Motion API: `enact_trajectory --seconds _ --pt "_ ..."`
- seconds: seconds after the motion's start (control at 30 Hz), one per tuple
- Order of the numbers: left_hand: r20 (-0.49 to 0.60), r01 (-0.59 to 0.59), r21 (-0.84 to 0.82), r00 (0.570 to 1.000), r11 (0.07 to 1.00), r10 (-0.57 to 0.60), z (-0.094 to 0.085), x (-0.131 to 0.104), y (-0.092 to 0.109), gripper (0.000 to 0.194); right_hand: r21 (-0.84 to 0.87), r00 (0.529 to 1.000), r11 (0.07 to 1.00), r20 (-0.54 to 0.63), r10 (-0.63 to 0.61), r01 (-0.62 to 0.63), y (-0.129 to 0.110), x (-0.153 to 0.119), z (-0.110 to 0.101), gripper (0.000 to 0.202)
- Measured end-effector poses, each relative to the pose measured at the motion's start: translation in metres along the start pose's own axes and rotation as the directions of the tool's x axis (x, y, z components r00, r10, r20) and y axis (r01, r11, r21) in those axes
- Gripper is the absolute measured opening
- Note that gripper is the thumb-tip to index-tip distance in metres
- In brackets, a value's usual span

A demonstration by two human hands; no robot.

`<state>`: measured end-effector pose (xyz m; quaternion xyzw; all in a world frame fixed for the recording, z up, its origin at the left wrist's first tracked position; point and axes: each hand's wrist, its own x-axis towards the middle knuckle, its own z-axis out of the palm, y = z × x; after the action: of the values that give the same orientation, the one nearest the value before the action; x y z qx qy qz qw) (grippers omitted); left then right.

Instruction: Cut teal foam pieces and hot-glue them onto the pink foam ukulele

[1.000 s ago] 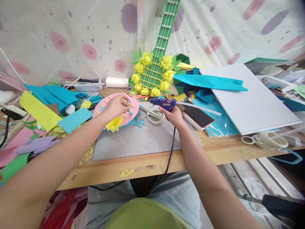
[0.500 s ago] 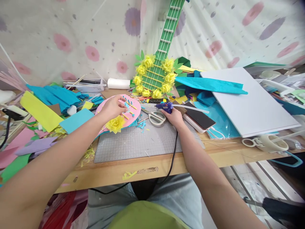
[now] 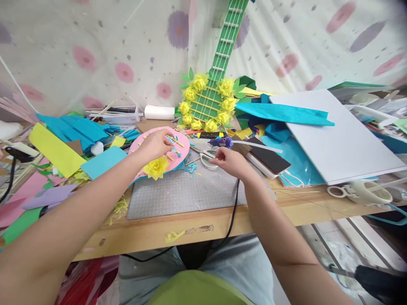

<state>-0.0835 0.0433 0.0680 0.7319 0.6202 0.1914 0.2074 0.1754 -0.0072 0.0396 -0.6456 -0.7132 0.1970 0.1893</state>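
Observation:
My left hand [image 3: 158,144] is over a pink rounded board [image 3: 151,131] with its fingertips pinched together; whatever is between them is too small to make out. Short yellow sticks and little blue pieces dot the board, and a yellow paper flower [image 3: 156,167] lies on its near edge. My right hand [image 3: 231,162] hovers with loosely curled, parted fingers by the pale handles of scissors [image 3: 208,157]; nothing shows in it. Just behind that hand, a purple glue gun [image 3: 221,142] lies on its side with a long glue stick out of its back.
A grey cutting mat [image 3: 187,195] covers the table's middle. Behind it stands a green paper guitar [image 3: 206,101] ringed with yellow flowers. Coloured paper scraps [image 3: 57,150] crowd the left. A dark phone [image 3: 270,154] and a white board [image 3: 337,140] lie right. A black cord [image 3: 235,207] hangs over the edge.
My right hand has let go of the glue gun, leaving it on the table, and has come nearer and slightly left toward the scissors' handles. My left hand stays pinched over the pink board.

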Motion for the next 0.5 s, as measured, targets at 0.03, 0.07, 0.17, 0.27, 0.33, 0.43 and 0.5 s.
enact_trajectory --seconds 0.03,0.07,0.17,0.27,0.33,0.43,0.5 --pt "-0.01 -0.008 0.013 1.0 1.0 0.009 0.001 0.0 0.0 0.047 0.097 0.997 0.992 0.003 -0.079 0.079 -0.007 0.003 0.006 0.021" --pt "-0.019 -0.015 0.025 1.0 1.0 0.015 0.002 0.0 -0.001 0.047 0.197 0.988 0.968 -0.012 -0.155 0.154 -0.014 0.008 0.012 0.021" --pt "-0.01 -0.027 0.048 1.0 0.998 0.027 0.004 -0.001 0.001 0.047 0.345 0.969 0.906 -0.078 -0.233 0.246 -0.032 0.024 0.029 0.016" --pt "0.012 -0.055 0.082 0.998 0.995 0.054 0.005 -0.003 0.005 0.049 0.455 0.957 0.842 -0.095 -0.276 0.288 -0.046 0.042 0.04 0.012" --pt "0.014 -0.086 0.109 0.996 0.99 0.085 0.005 -0.003 0.007 0.048 0.521 0.95 0.797 -0.11 -0.292 0.306 -0.054 0.052 0.042 0.012" --pt "0.013 -0.134 0.158 0.991 0.978 0.133 0.001 -0.003 0.01 0.054 0.576 0.946 0.757 -0.099 -0.31 0.308 -0.064 0.061 0.042 0.017" --pt "0.021 -0.17 0.211 0.985 0.963 0.169 -0.002 -0.003 0.012 0.061 0.586 0.946 0.757 -0.053 -0.32 0.289 -0.068 0.065 0.041 0.023"
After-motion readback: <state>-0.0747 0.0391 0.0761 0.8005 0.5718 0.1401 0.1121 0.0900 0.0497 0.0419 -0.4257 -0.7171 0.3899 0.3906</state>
